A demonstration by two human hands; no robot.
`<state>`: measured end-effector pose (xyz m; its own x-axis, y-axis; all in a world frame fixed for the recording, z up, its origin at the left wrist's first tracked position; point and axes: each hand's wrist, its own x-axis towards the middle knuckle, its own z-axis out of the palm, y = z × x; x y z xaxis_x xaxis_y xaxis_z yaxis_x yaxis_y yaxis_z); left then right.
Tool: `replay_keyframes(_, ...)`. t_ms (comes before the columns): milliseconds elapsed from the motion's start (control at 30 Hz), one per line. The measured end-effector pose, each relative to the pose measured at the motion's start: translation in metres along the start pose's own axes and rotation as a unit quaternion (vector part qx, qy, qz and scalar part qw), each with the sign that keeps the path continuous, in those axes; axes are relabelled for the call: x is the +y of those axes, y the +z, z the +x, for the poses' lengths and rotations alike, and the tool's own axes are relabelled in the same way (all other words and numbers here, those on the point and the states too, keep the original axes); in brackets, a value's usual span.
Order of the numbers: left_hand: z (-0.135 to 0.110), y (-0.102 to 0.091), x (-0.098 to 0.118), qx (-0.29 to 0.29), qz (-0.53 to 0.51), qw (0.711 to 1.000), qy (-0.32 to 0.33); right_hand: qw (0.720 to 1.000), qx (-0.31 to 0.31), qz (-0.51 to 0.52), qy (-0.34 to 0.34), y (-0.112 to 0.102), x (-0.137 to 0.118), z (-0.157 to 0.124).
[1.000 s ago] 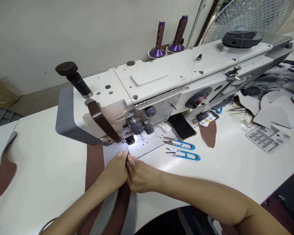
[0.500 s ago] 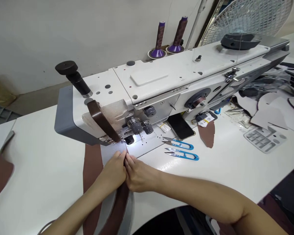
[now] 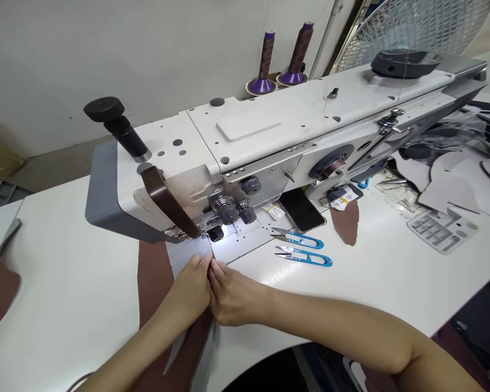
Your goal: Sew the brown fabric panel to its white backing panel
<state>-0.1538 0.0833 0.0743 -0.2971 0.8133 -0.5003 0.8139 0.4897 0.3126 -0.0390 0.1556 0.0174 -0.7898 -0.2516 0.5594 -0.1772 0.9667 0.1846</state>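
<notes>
A white industrial sewing machine (image 3: 269, 130) stands across the white table (image 3: 73, 283). A grey and brown leather piece (image 3: 185, 253) lies under its presser foot (image 3: 206, 235), which is lit by a small lamp. My left hand (image 3: 191, 286) and my right hand (image 3: 232, 294) meet side by side just in front of the needle, fingertips pinching the piece's edge and pressing it flat on the machine bed. A brown strap (image 3: 167, 201) hangs down the machine's head toward the foot.
Two blue thread snips (image 3: 306, 247) lie right of the needle plate, next to a dark phone (image 3: 302, 209) and a brown leather offcut (image 3: 347, 220). Two purple-based thread cones (image 3: 281, 54) stand behind the machine. Grey cut pieces (image 3: 453, 185) and a fan (image 3: 412, 27) are at the right.
The leather piece has fed a little further under the foot, with more grey surface showing ahead of my fingers. Both hands stay together at the seam, barely shifted.
</notes>
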Motion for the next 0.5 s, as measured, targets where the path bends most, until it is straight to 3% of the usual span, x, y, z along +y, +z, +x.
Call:
replay_keyframes(300,0.018,-0.004,0.001,0.016,0.101,0.995,0.016,1.000,0.008,0.009,0.005,0.000,0.008,0.003)
replay_keyframes(500,0.009,0.007,-0.001,0.056,0.061,0.997,0.004,0.996,-0.072,0.041,-0.041,-0.016,0.000,0.005)
